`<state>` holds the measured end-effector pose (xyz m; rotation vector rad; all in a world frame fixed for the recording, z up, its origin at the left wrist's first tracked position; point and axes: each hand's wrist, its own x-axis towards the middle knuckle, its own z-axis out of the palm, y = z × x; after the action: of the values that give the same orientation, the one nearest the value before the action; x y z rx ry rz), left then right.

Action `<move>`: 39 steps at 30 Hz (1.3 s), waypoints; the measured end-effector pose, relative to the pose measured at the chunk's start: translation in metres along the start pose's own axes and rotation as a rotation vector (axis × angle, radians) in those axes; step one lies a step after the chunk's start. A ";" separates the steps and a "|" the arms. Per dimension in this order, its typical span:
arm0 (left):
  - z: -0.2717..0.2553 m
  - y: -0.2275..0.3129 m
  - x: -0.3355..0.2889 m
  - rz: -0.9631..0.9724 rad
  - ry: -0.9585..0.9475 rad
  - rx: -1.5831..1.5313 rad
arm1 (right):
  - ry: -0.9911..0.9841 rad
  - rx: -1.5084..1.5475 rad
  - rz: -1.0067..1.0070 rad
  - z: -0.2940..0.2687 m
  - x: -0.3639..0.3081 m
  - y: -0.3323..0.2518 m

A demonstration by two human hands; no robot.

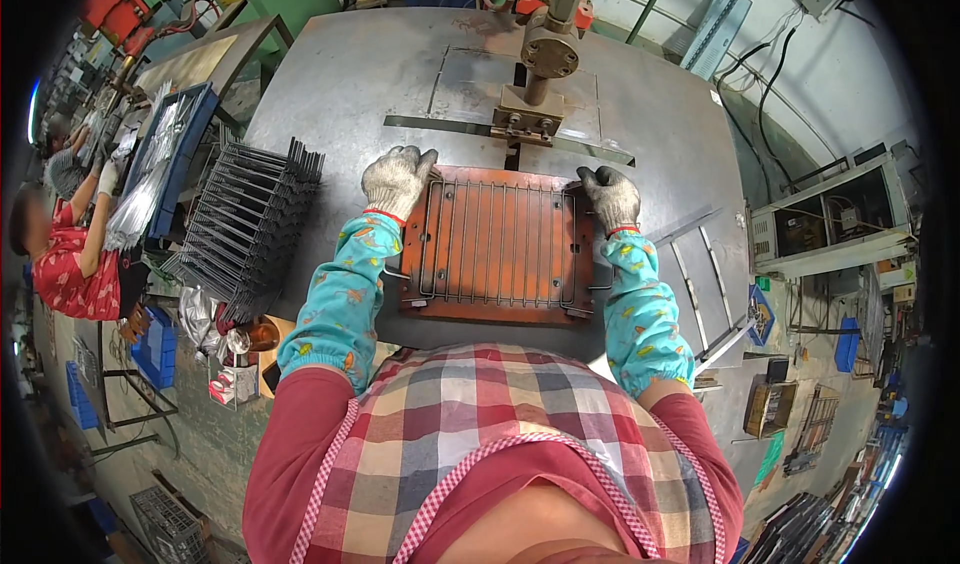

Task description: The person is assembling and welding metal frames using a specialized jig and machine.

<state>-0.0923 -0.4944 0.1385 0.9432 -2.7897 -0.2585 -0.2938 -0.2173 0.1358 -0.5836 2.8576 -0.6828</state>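
Observation:
A dark wire rack (498,239) with parallel bars lies on a rust-orange plate (505,310) with bolts. My left hand (398,180), in a grey-white work glove, is closed at the rack's far left corner, thumb and fingertips on the wire. At the far right corner my right hand (611,196), gloved the same way, has its fingers curled on the rack's edge. The exact grip of the fingertips is partly hidden on both sides. Just beyond the plate, a metal machine head (530,109) stands over the steel table (330,84).
Stacked wire racks (250,214) stand to my left. A welded metal frame (700,284) lies on the right. Further left, a person in a red patterned top (80,269) works beside a blue tray (205,114) of thin metal rods. An open metal cabinet (835,214) is at the right.

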 end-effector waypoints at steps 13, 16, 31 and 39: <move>-0.076 0.087 -0.003 0.167 0.526 -0.761 | 0.296 0.765 0.095 0.011 0.009 0.025; -0.054 0.097 -0.012 0.016 0.347 -1.302 | 0.374 0.718 0.160 0.016 0.008 0.033; -0.193 -0.127 -0.173 -0.346 0.469 -1.843 | -0.109 0.826 -0.104 -0.022 -0.036 0.065; -0.173 -0.255 -0.179 -0.782 0.576 -1.427 | -0.110 0.877 -0.093 -0.012 -0.054 0.064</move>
<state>0.2350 -0.6027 0.2276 1.2116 -1.0382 -1.4669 -0.2684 -0.1380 0.1195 -0.5602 2.1095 -1.6920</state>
